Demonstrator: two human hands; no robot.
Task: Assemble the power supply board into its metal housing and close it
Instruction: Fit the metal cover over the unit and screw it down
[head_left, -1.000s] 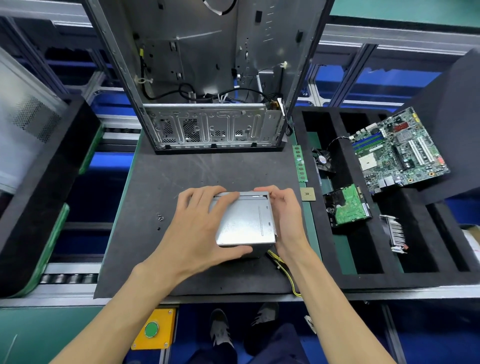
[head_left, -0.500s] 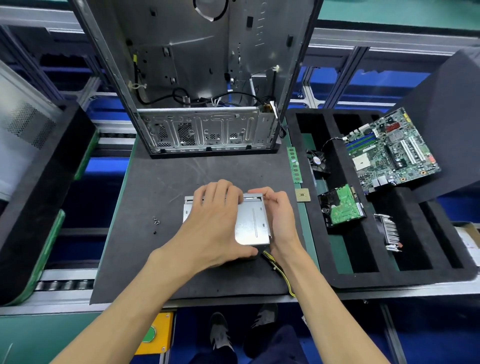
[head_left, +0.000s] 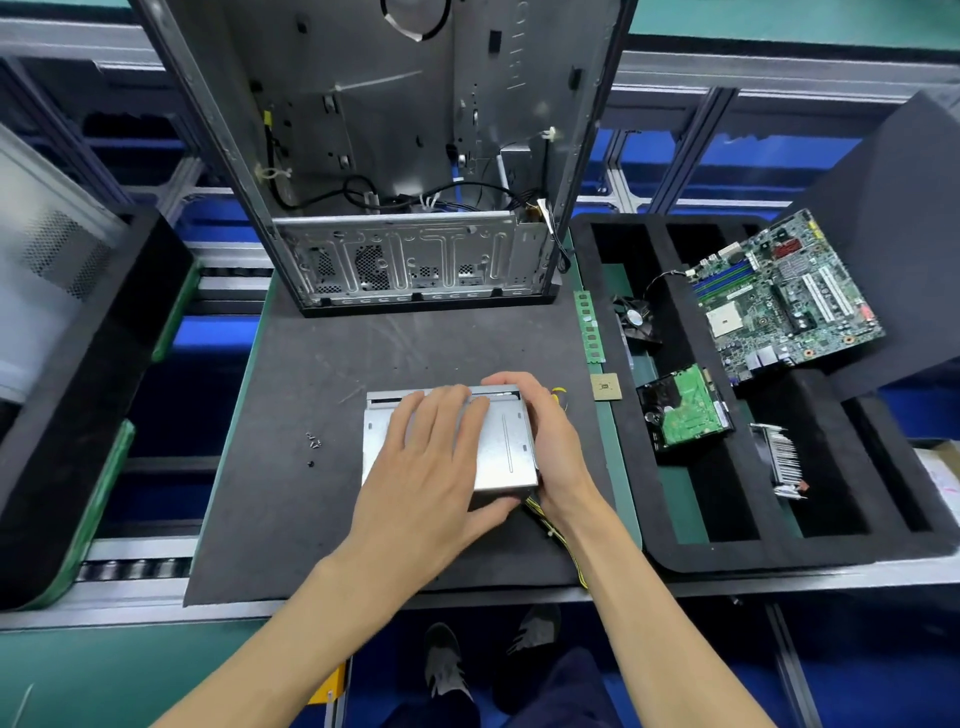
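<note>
Both hands press the metal housing lying on the bench: left hand fingers spread flat on its lid, right hand fingers curled round its side. Board looks enclosed; the loose screws beside it suggest fastening remains.

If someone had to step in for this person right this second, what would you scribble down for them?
Left hand: flat on the lid of the metal housing, thumb at its near edge.
Right hand: curled round the housing's right side, fingers over the far edge.
The housing sits on the dark mat; yellow wires trail out at the near right.
Lid is on; whether it is fully seated cannot be told.
Left: the loose screws lie on the mat to the left, not yet used.
</note>
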